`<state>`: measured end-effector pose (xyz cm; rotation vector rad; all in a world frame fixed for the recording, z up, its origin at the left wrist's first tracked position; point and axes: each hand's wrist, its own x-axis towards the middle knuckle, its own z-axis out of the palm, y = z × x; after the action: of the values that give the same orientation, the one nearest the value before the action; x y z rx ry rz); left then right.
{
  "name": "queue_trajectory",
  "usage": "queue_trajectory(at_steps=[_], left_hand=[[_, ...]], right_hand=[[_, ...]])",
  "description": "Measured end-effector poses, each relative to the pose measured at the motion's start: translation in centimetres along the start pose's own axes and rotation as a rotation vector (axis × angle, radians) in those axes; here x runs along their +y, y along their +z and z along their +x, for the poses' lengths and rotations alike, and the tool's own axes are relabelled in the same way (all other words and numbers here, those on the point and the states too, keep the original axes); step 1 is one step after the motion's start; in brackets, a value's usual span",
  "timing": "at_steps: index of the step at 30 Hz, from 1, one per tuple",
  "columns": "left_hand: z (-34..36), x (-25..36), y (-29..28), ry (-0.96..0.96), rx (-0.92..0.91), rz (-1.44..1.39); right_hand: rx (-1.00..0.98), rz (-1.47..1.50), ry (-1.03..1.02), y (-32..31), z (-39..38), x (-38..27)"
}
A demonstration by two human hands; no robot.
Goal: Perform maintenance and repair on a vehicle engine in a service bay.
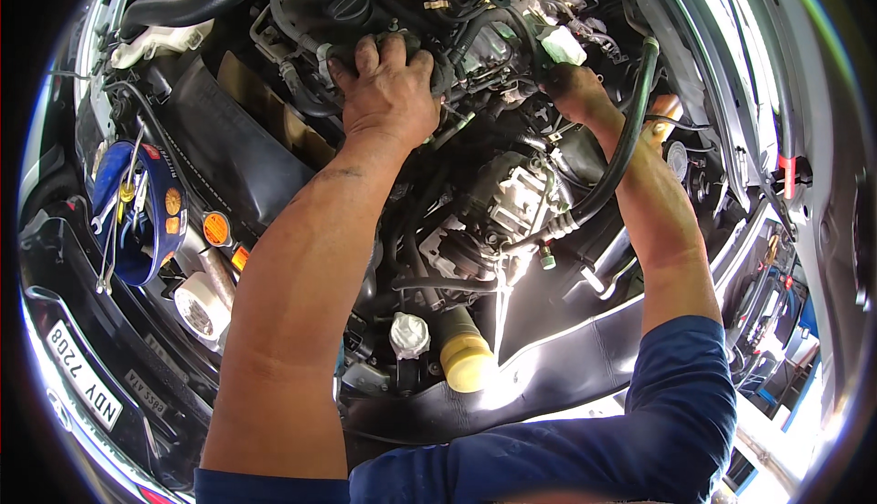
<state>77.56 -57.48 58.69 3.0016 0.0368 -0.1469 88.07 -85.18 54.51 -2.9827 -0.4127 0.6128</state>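
Over a dark rounded part point(438, 73) on top of the engine, my left hand point(391, 93) has its fingers bent and pressed onto it. A black plastic cover with a round cap point(347, 4) lies just beyond those fingers. Farther right, my right hand point(580, 93) reaches in among hoses and lines, its fingers curled and their tips hidden in shadow. Whatever it holds there cannot be made out. Right beside it is a crumpled white wrapping point(562, 46). A thick black hose point(630, 130) arcs across my right wrist.
A blue magnetic bowl point(137, 216) with wrenches stands at the left, near a white tape roll point(201, 308). Closer to me are a yellow-capped pipe point(466, 362) and a white-covered opening point(409, 335). A black fender cover point(566, 358) drapes the near edge.
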Motion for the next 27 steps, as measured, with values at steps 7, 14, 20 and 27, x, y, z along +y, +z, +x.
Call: queue_trajectory(at_steps=[7,14,20,27], left_hand=[[0.1,0.1,-0.1,-0.01,-0.026,0.039],[0.3,0.3,-0.1,-0.015,-0.054,0.075],[0.2,0.2,0.3,-0.019,0.01,0.05],[0.7,-3.7,1.6,-0.084,0.456,-0.463]], right_hand=[[-0.153,0.058,0.053,-1.8,0.8,1.1],[0.275,0.24,-0.073,-1.0,-4.7,3.4],[0.382,0.622,0.02,-1.0,-15.2,2.2],[0.397,0.892,0.071,-1.7,-30.5,-4.2]])
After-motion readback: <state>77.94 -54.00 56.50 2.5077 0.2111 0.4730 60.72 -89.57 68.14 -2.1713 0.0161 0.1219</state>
